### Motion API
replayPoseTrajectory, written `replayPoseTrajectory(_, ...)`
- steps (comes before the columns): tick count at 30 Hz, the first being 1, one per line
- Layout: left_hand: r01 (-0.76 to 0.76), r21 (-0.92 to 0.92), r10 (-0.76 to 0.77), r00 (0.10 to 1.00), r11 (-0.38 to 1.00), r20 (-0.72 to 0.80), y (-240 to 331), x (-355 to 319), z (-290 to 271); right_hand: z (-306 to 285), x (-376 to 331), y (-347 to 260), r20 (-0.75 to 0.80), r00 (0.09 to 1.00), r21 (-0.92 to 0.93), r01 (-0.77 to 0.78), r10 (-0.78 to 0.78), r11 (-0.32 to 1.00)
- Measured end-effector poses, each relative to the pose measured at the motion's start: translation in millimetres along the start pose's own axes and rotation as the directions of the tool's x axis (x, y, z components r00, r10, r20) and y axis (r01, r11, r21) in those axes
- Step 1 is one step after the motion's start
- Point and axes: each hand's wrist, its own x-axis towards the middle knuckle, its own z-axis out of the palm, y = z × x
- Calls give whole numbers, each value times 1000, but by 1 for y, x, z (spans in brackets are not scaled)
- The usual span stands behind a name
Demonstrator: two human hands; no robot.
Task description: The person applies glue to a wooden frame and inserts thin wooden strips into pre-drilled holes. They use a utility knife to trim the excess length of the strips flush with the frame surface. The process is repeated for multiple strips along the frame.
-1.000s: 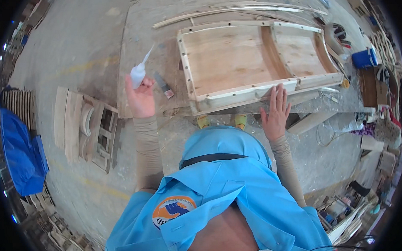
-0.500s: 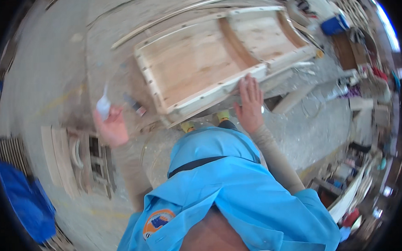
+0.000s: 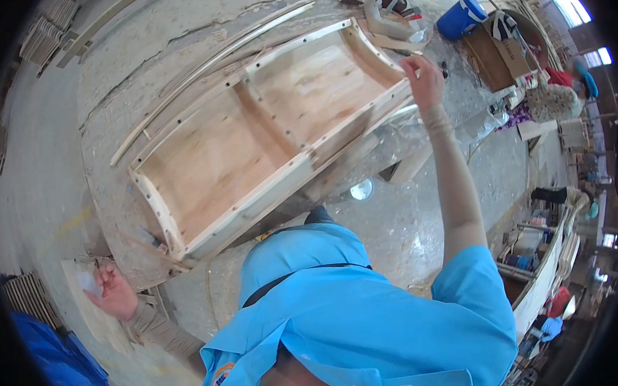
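My left hand (image 3: pixel 113 296) is at the lower left, its fingers curled around a white squeeze bottle (image 3: pixel 89 281) that is partly hidden and blurred. Up at the right, my right hand (image 3: pixel 425 83) hovers over or touches the far right corner of a shallow wooden frame (image 3: pixel 261 195). Its fingers are bent together, and what they pinch, if anything, is too small to make out. The frame has pale rails dotted with dark holes, a plywood panel inside, curved end pieces and a curved crosspiece (image 3: pixel 261 122). It lies tilted across the work surface in front of me.
Long thin wood strips (image 3: pixel 214 62) lie behind the frame. A blue jug (image 3: pixel 461 16), a clear plastic tub (image 3: pixel 391 20) and a cardboard box (image 3: pixel 493 61) stand at the far right. Cut boards (image 3: pixel 97 312) and a blue tarp (image 3: pixel 58 362) are at the lower left.
My right hand has left the frame's near rail and moved right and away to its far corner. My left hand with the bottle has swung left and nearer. The view has turned, too.
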Motion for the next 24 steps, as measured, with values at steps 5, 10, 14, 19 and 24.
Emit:
replayPoseTrajectory(5, -203, 117, 220, 964, 972, -151, 2, -54, 36, 38, 92, 146, 126, 977, -290, -130, 172, 948)
replayPoseTrajectory(10, -202, 61, 209, 966, 977, -151, -21, -115, 80, 97, 154, 225, 328, 934, -480, 32, 145, 877)
replayPoseTrajectory(14, -213, 198, 256, 941, 957, -224, -42, -150, 121, 145, 179, 243, 522, 842, -524, 191, 135, 830)
replayPoseTrajectory(19, -217, 236, 272, 932, 947, -239, -60, -158, 148, 173, 195, 265, 603, 796, -456, 289, 53, 842)
replayPoseTrajectory(24, -192, 312, 267, 938, 930, -220, -80, -151, 172, 183, 205, 277, 653, 756, -414, 312, 41, 855)
